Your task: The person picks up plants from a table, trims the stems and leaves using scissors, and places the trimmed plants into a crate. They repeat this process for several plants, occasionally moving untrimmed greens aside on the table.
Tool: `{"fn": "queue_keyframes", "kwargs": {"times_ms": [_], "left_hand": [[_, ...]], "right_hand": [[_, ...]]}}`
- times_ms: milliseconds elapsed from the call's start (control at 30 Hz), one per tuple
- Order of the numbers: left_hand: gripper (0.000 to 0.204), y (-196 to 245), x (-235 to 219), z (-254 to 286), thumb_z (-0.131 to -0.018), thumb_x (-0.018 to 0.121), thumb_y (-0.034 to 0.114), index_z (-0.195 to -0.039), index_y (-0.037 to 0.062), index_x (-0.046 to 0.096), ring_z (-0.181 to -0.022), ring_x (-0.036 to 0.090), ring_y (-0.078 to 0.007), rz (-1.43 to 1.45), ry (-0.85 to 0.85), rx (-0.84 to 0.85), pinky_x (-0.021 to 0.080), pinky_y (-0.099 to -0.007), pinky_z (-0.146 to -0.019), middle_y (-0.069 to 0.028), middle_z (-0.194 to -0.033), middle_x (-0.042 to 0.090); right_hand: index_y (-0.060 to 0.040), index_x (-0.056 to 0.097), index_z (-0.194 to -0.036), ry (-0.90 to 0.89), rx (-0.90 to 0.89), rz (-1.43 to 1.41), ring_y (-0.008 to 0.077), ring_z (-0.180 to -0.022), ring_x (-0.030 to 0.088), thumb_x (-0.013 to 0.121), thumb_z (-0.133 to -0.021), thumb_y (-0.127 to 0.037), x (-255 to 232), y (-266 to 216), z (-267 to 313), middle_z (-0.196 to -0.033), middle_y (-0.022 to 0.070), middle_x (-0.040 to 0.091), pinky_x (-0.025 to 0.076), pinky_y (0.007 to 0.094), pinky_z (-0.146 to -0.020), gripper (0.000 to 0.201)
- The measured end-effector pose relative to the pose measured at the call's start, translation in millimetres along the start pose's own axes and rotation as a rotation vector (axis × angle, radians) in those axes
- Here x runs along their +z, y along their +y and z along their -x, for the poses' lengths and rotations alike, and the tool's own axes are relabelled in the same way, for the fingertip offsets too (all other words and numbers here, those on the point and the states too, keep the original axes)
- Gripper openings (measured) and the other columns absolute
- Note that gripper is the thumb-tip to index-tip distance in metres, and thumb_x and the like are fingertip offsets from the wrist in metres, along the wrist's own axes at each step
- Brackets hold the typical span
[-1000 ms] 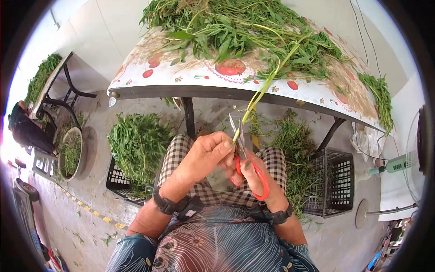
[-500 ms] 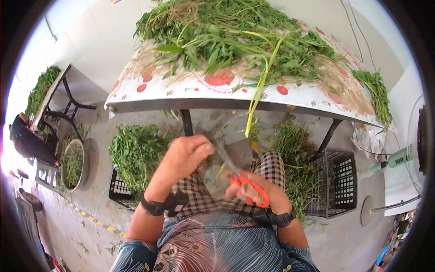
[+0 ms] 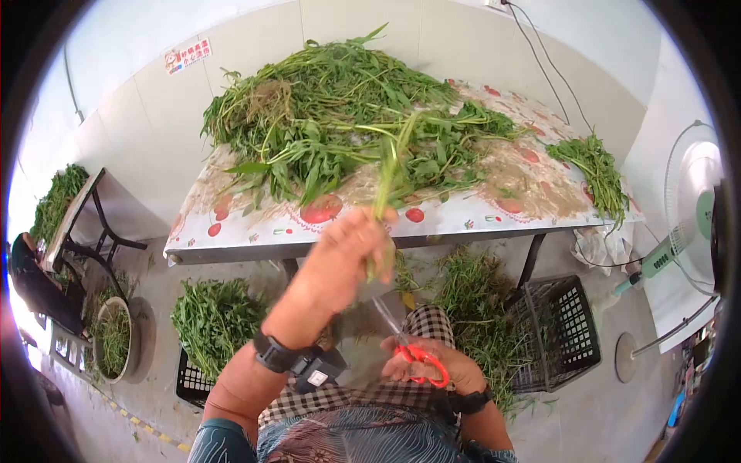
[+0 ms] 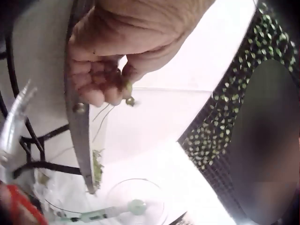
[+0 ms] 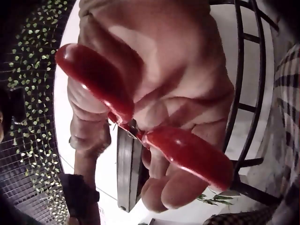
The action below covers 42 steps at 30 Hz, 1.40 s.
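My left hand point(image 3: 343, 255) is raised at the front edge of the table and grips a long green stem point(image 3: 388, 177), blurred by motion. The stem reaches up over the plant heap point(image 3: 332, 100), and a short piece of it sticks out below the fingers. In the left wrist view the stem's cut end point(image 4: 130, 100) shows beside the curled fingertips. Lower down, over the lap, my right hand point(image 3: 449, 364) holds scissors point(image 3: 421, 361) by their red handles, blades pointing up and left toward the left hand. Both red handle loops point(image 5: 187, 154) lie across the fingers in the right wrist view.
The table point(image 3: 255, 231) has a white cloth with red prints. Under it, leafy greens point(image 3: 216, 320) fill a crate at left, and loose stems point(image 3: 478, 309) lie beside a black crate point(image 3: 556, 332) at right. A standing fan point(image 3: 698, 201) is far right, a round tub point(image 3: 116, 343) far left.
The left hand has left the scissors, moved up and forward, and taken hold of the stem, which half a second ago hung apart from both hands. The right hand stays low with the scissors. The view tilts up.
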<state>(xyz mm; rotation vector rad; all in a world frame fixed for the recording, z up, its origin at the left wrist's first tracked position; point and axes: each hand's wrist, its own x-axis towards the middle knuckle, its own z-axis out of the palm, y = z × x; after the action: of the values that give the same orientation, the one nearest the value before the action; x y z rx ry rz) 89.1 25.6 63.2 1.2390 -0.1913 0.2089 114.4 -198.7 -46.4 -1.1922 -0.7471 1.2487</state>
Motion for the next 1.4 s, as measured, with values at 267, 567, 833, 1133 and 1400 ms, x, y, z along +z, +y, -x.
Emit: {"fn": "queue_keyframes", "kwargs": {"times_ms": [267,567,833,1133,1400], "left_hand": [[0.029,46,-18,30,-0.096,0.038,0.025,-0.113,0.0046,0.050,-0.052,0.041,-0.0103,-0.010,0.346,0.159,0.037,-0.0263,-0.052,0.0012,-0.063,0.047],[0.031,22,-56,96,-0.094,0.042,0.019,-0.120,0.0039,0.047,-0.055,0.042,-0.0111,0.234,0.609,0.057,0.038,-0.0283,-0.055,0.0004,-0.067,0.050],[0.035,65,-37,79,-0.094,0.044,0.025,-0.119,0.0015,0.043,-0.051,0.038,-0.0108,-0.015,0.388,0.303,0.036,-0.0280,-0.048,0.0013,-0.061,0.040],[0.033,141,-25,72,-0.095,0.042,0.025,-0.118,0.0022,0.044,-0.048,0.030,-0.0073,0.067,0.464,0.733,0.027,-0.0231,-0.045,0.0039,-0.061,0.032],[0.021,51,-46,110,-0.094,0.043,0.020,-0.108,0.0048,0.047,-0.048,0.045,-0.0120,0.048,0.659,0.138,0.039,-0.0254,-0.046,-0.0062,-0.072,0.057]], "right_hand": [[0.0021,0.042,-0.124,-0.004,-0.085,-0.432,0.0163,-0.081,0.059,0.067,-0.075,-0.046,-1,0,-1,-0.095,0.0148,0.063,0.048,0.0282,-0.075,0.073],[0.0014,0.046,-0.118,0.187,-0.215,-0.066,0.0133,-0.068,0.059,0.065,-0.077,-0.044,-2,-44,12,-0.087,0.0130,0.064,0.047,0.0234,-0.060,0.064],[-0.0027,0.057,-0.096,0.438,-0.138,1.474,0.0356,-0.079,0.057,0.063,-0.077,-0.035,-26,-195,-2,-0.083,0.0181,0.060,0.045,0.0404,-0.070,0.038],[-0.0039,0.058,-0.081,0.865,-0.041,1.093,0.0080,-0.042,0.047,0.055,-0.081,-0.031,-119,-292,-47,-0.062,0.0048,0.058,0.037,0.0224,-0.036,0.027],[-0.0089,0.051,-0.070,0.824,0.005,0.962,0.0091,-0.040,0.046,0.051,-0.086,-0.028,-127,-251,18,-0.058,0.0019,0.053,0.034,0.0226,-0.036,0.025]]}}
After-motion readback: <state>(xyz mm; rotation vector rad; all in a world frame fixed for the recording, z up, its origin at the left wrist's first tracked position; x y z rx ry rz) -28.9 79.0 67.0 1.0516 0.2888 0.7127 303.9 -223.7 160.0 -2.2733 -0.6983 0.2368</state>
